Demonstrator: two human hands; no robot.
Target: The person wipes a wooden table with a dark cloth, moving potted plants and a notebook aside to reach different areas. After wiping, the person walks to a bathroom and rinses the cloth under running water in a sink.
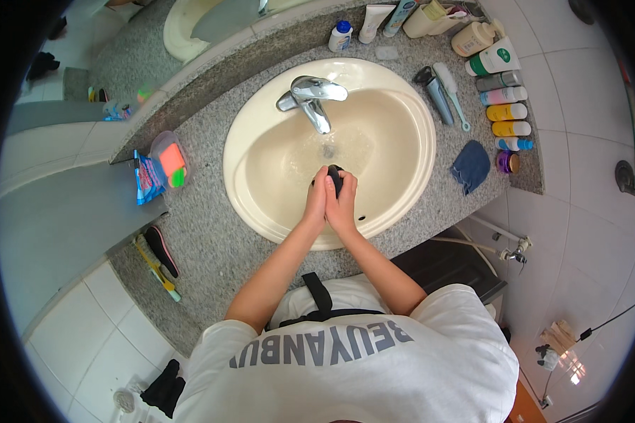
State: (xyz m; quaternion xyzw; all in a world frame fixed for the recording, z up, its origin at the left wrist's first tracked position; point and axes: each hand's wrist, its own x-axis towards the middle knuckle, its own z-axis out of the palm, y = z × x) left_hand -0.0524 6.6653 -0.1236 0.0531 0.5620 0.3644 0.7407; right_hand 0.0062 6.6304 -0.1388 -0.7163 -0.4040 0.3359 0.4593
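Note:
My left hand point(316, 199) and my right hand point(341, 202) are pressed together over the near side of a cream oval washbasin point(410, 132). Between them they squeeze a small black item point(336, 180), perhaps cloth; its kind is not clear. Most of it is hidden by my palms and fingers. Beyond my fingertips lies the drain point(328, 152), under shallow, rippled water. A chrome single-lever faucet point(315, 100) stands at the basin's back, its spout pointing down towards the drain.
At right on the granite counter point(201, 232) are a dark blue cloth point(472, 166), a brush point(452, 95), and several bottles and tubes. At left, a plastic container point(164, 143) holds coloured sponges beside a blue packet point(147, 178). Two brushes point(161, 251) lie nearer me.

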